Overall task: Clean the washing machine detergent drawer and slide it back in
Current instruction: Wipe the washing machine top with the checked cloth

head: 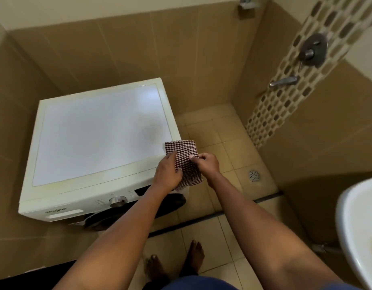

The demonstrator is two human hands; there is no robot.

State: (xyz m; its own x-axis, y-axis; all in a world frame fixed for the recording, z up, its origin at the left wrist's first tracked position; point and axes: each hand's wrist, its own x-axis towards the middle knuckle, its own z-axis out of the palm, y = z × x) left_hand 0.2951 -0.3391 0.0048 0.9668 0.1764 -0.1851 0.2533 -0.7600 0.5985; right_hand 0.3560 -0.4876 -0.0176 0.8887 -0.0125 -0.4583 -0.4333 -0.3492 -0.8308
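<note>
A white front-loading washing machine stands in the left corner. Its detergent drawer sits flush in the front panel at the left, beside a silver dial. Above the machine's front right corner I hold a folded red-and-white checked cloth in both hands. My left hand grips its left edge, and my right hand pinches the right edge with thumb and fingers.
Tan tiled walls close in behind and to the left of the machine. A shower tap and mixer are on the right wall. A floor drain lies right of my hands. A white basin juts in at lower right.
</note>
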